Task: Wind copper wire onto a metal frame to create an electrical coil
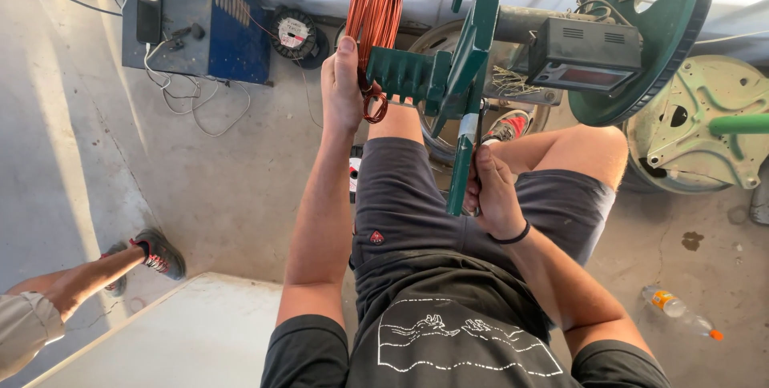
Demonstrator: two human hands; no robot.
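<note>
Copper wire (375,4), bright orange-red and glossy, hangs as a thick bundle of many thin strands from the top edge of the view, at about twelve o'clock. Its strands run nearly straight down and gather into a small tight loop at the bottom, right beside a green stepped former (407,76) bolted to the green metal arm (473,60) of a winding machine. The left hand (343,88) presses against the bundle from its nine o'clock side, thumb stretched up along the wire and fingers curled loosely around the lower loop, touching the strands. The right hand (493,196), just past the centre toward four o'clock, is closed around the lower end of the green arm, fingers wrapped firmly; a dark band sits on its wrist. At two o'clock a grey counter box (585,56) sits in front of a large green wheel (657,28). A blue cabinet (196,28) stands at ten o'clock. Another person's leg and shoe (156,253) show at eight o'clock, and a plastic bottle (679,310) lies on the concrete at four o'clock.
</note>
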